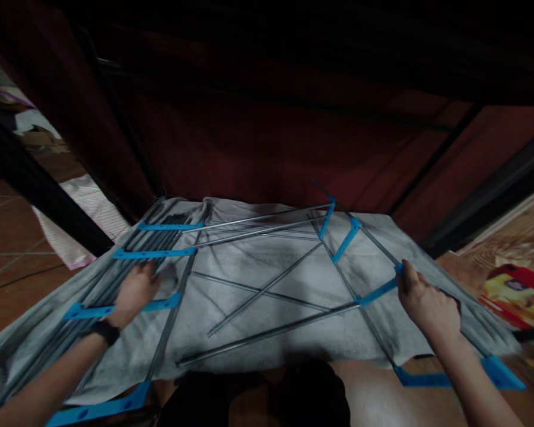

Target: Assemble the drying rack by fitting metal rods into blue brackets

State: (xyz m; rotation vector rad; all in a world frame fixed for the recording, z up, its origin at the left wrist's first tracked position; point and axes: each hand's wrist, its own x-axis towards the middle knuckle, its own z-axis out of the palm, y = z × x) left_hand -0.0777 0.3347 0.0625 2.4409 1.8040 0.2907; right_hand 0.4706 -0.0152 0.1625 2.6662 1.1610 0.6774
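Note:
My left hand (136,290), wearing a dark band at the wrist, is somewhat blurred. Its fingers are apart over the left ladder-like frame, between two blue plastic crosspieces (155,253), and nothing shows in its grasp. My right hand (427,302) is closed around the outer side of the right frame, where a blue crosspiece (380,287) meets the tube; the palm side is hidden. Grey metal tubes (267,334) run between the two frames. Two thinner rods (267,290) cross each other in the middle.
A whitish cloth (258,261) lies wrinkled under the frames. Behind it stands a dark red panel (258,160) with dark posts. A red and yellow package (518,296) is at the right. A striped cloth (89,216) lies on the tiled floor at the left.

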